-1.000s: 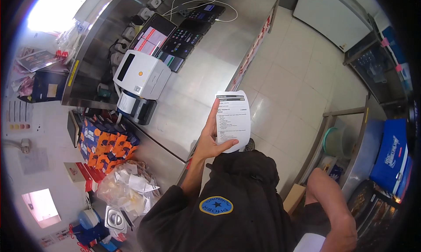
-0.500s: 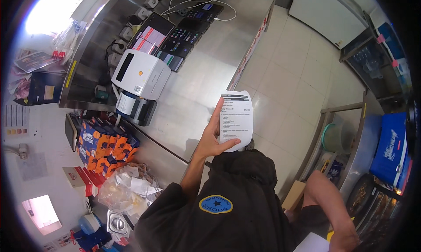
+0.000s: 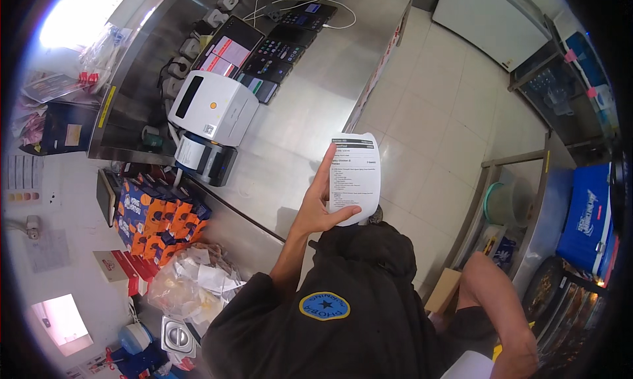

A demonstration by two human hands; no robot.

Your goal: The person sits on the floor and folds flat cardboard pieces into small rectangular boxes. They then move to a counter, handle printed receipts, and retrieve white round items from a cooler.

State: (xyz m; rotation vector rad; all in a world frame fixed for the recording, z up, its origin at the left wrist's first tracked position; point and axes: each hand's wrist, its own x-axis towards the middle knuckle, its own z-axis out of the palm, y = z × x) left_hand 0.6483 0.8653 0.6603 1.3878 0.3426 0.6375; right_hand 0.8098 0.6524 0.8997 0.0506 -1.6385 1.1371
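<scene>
A long white printed receipt [image 3: 357,174] is in my left hand [image 3: 323,204], with the thumb lying across its lower front and the fingers behind its left edge. It is upright, slightly curled at the sides, in front of my dark shirt [image 3: 376,293]. My right arm [image 3: 491,293] is bent at the right side, and its forearm runs down to the lower edge. The right hand itself is out of view. Part of a white sheet-like thing [image 3: 469,366] shows beside that forearm at the lower edge.
A steel counter [image 3: 303,108] on the left bears a white label printer [image 3: 217,108], a card-reader-like device [image 3: 204,158] and several phones and tablets [image 3: 270,59]. Orange-and-blue boxes [image 3: 155,214] and a plastic bag [image 3: 188,277] lie nearer. A steel shelf [image 3: 547,194] and blue bag [image 3: 587,214] stand right.
The receipt and my left hand have risen very slightly in the picture. My grip on the receipt looks the same, and my right arm has barely shifted.
</scene>
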